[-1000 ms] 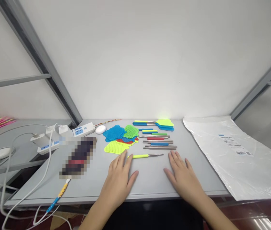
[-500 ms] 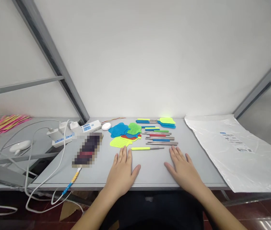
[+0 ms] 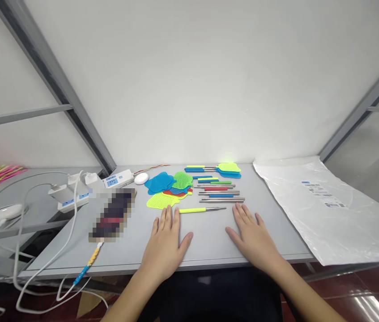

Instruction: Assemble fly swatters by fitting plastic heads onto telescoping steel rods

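Observation:
My left hand (image 3: 164, 246) lies flat on the grey table, its fingertips by a yellow perforated swatter head (image 3: 162, 201) and the grip end of a yellow-handled telescopic rod (image 3: 202, 210). My right hand (image 3: 254, 237) also rests flat, fingers stretched out, just below a row of metal rods with coloured grips, among them a blue one (image 3: 221, 196) and a red one (image 3: 216, 189). Neither hand holds anything. Blue (image 3: 160, 182) and green (image 3: 183, 180) swatter heads overlap in a pile at the left. Behind the rods lie several assembled fly swatters (image 3: 228, 168).
A white plastic mailer bag (image 3: 296, 210) covers the table's right side. At the left are a pixelated phone-like object (image 3: 113, 214) on a cable, power strips (image 3: 118, 179) with chargers, and a white round object (image 3: 141, 179). Metal frame posts (image 3: 85, 129) flank the wall.
The whole view has shifted slightly, so the table's contents appear a little further left. Both hands stay flat in the same places on the table.

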